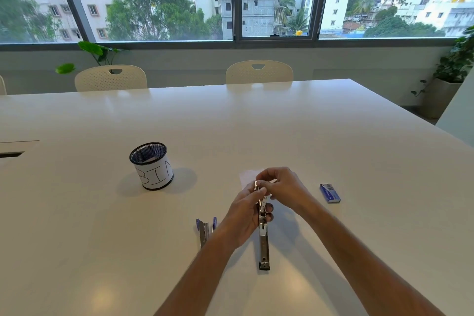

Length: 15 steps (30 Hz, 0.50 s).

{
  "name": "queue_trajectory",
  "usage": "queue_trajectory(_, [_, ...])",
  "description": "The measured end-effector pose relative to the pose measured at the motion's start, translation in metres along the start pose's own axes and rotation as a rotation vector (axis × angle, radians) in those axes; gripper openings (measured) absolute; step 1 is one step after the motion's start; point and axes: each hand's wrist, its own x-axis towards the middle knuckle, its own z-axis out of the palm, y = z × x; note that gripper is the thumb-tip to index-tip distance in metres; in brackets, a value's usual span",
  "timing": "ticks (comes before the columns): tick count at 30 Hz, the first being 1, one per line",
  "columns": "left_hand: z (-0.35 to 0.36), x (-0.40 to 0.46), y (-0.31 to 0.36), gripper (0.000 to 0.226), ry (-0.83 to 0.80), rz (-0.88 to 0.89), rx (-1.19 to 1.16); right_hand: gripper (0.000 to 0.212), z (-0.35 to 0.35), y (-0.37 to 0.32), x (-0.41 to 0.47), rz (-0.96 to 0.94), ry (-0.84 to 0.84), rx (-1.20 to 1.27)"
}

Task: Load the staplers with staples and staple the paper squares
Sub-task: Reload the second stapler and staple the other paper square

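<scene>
While the left hand (245,215) curls around the upper part of an opened metal stapler (263,233), the right hand (280,187) pinches something small at the stapler's far tip; what lies between those fingertips is too small to make out. The stapler is swung out long and straight, its near end with the black base resting on the white table (333,149) and its far end lifted between the two hands. Just beyond the hands a pale paper square (247,174) lies flat on the table, partly hidden by the fingers. Left of the left wrist lies a second stapler (204,232) with blue parts, also opened, flat on the table. To the right, well apart from the hands, sits a small blue staple box (330,193). Farther left stands a black mesh cup (151,165) wrapped in white paper marked "BIN". Two cream chairs (259,72) stand at the table's far edge, under a wide window.
</scene>
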Motion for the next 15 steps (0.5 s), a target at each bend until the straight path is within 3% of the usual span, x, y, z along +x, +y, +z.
queue_trajectory(6, [0.0029,-0.0016,0.0017,0.035,-0.03,0.033,0.01,0.011,-0.0025,-0.0001,0.0008,-0.002,0.019,0.002])
queue_trajectory(15, [0.0078,0.0007,-0.0021,0.029,0.065,0.075,0.062,0.012,-0.0019,-0.0003,0.0,-0.008,0.03,0.004])
